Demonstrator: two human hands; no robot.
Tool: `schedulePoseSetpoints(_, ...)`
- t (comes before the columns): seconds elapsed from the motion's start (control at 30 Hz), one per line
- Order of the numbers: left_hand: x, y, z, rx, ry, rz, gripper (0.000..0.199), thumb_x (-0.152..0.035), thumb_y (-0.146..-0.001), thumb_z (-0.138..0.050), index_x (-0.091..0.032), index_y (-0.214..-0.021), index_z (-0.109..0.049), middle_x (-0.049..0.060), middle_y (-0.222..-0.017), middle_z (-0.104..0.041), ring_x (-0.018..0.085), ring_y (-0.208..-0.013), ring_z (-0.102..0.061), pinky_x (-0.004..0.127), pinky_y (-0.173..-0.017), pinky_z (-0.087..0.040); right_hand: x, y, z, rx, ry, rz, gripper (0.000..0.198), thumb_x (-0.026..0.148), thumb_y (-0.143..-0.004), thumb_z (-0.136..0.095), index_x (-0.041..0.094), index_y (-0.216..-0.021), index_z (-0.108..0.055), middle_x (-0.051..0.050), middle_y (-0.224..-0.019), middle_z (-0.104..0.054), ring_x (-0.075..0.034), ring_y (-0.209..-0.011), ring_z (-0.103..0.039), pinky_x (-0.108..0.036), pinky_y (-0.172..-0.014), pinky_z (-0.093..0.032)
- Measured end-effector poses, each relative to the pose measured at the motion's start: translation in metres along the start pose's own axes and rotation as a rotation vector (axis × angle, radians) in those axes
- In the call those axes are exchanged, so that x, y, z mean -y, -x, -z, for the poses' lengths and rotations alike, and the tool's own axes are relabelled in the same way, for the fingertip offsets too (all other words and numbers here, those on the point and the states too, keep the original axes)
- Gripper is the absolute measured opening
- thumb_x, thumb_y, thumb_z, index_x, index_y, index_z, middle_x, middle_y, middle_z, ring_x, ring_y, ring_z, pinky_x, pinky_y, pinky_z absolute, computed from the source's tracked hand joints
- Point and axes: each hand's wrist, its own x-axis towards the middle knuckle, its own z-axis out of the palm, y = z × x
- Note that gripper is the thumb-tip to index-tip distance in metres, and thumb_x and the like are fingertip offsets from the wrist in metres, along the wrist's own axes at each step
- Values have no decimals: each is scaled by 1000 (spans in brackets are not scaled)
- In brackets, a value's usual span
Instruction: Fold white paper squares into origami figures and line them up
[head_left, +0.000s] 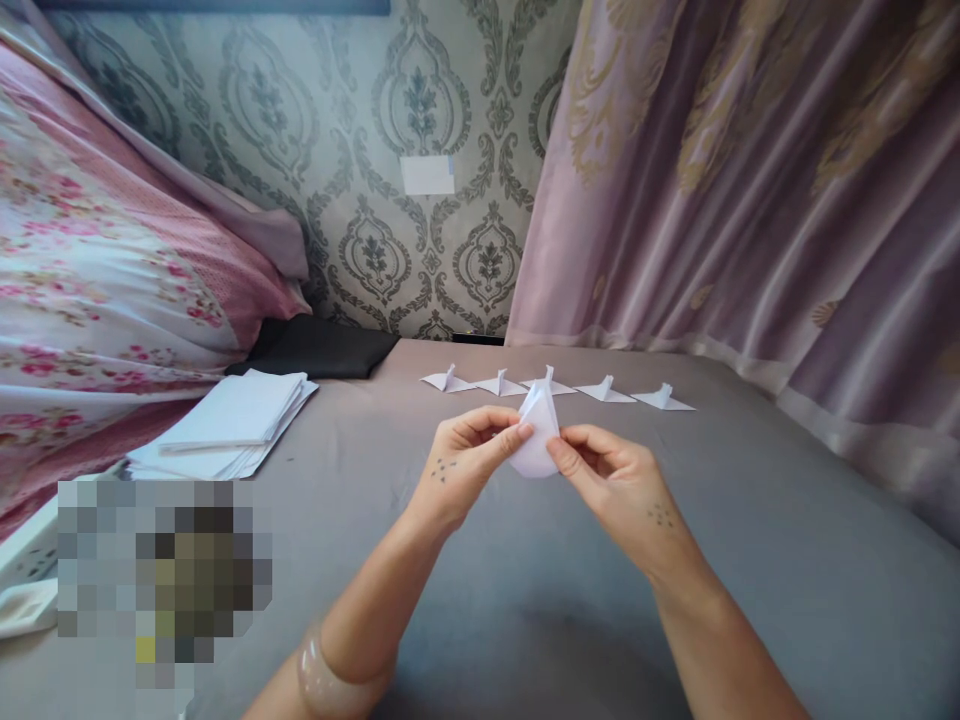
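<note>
A small folded piece of white paper [537,445] is held up between both hands, its layered point upward. My left hand [469,455] pinches its left edge with thumb and fingers. On the other side my right hand [604,465] grips the right edge the same way. Behind the paper, several white folded paper figures stand in a row on the grey sheet, each with a flat base and a raised tip, such as the figure at the right end [664,398] and the one at the left end [448,380]. The middle figure is partly hidden by the held paper.
A stack of white paper sheets [225,420] lies at the left, by a black folded item [315,345]. A white power strip [37,550] sits at the left edge near a blurred-out patch. Curtains [712,180] hang at the right; floral fabric [112,270] drapes on the left.
</note>
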Motion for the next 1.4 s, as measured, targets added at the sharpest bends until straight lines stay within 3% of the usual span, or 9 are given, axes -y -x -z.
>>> schedulePoseSetpoints(0.23,-2,0,-1,77,1,5,23,-30,-67,-83,-15,-82,-74,4,-85,-71,15,-76,-64,29,-74,-53,-6,-2,-2,-26,-9,-7,24,46,-85,-63,23,-86,-71,-2,-87,-72,-18,-80,-64,-31,-73,-50)
schedulePoseSetpoints(0.37,-1,-1,-1,48,45,29,19,-27,-67,-83,-14,-78,-74,2,-78,-71,12,-71,-62,25,-70,-51,-4,-2,-2,2,-32,2,22,44,-85,-64,24,-87,-71,-1,-86,-70,-16,-79,-63,-30,-73,-51)
schedulePoseSetpoints(0.47,3,-2,0,30,123,104,20,-26,-66,-84,-14,-79,-75,3,-75,-72,11,-68,-62,23,-68,-49,-4,-3,0,-9,-94,12,20,42,-82,-67,23,-85,-71,-3,-98,-69,-17,-89,-63,-30,-78,-52)
schedulePoseSetpoints(0.67,7,-3,2,33,185,205,23,-28,-66,-84,-12,-81,-75,5,-76,-73,11,-68,-62,24,-69,-49,-4,-7,1,94,-284,-241,30,48,-78,-69,20,-89,-72,-4,-82,-72,-18,-79,-66,-35,-76,-56)
schedulePoseSetpoints(0.8,7,-4,2,29,176,250,25,-27,-65,-84,-11,-81,-75,6,-76,-72,12,-68,-63,26,-70,-49,-2,-7,1,46,-281,-266,31,48,-75,-73,19,-84,-72,-4,-81,-72,-16,-75,-65,-32,-75,-55)
schedulePoseSetpoints(1.0,9,-7,3,-18,259,375,28,-25,-64,-85,-7,-83,-74,8,-78,-71,14,-72,-64,27,-75,-49,-4,-6,2,91,-432,-312,44,59,-82,-61,18,-78,-75,-6,-79,-71,-17,-76,-66,-32,-74,-54)
schedulePoseSetpoints(1.13,12,-6,1,-34,237,331,27,-27,-65,-84,-8,-81,-74,7,-76,-70,13,-69,-63,26,-71,-49,-4,-5,1,139,-351,-268,40,57,-80,-64,19,-82,-75,-6,-84,-73,-18,-81,-65,-35,-81,-52)
schedulePoseSetpoints(1.27,13,-4,-1,-61,146,234,26,-28,-65,-84,-9,-80,-74,5,-73,-70,11,-64,-61,24,-66,-48,-5,-5,0,79,-231,-289,29,47,-73,-74,19,-79,-73,-4,-80,-72,-16,-76,-65,-33,-79,-52)
schedulePoseSetpoints(1.4,9,-3,0,-18,151,252,29,-35,-69,-81,-9,-80,-73,7,-75,-71,14,-69,-63,29,-72,-52,-7,-8,1,62,-341,-352,28,44,-70,-77,17,-78,-73,-4,-78,-72,-16,-75,-66,-32,-78,-53)
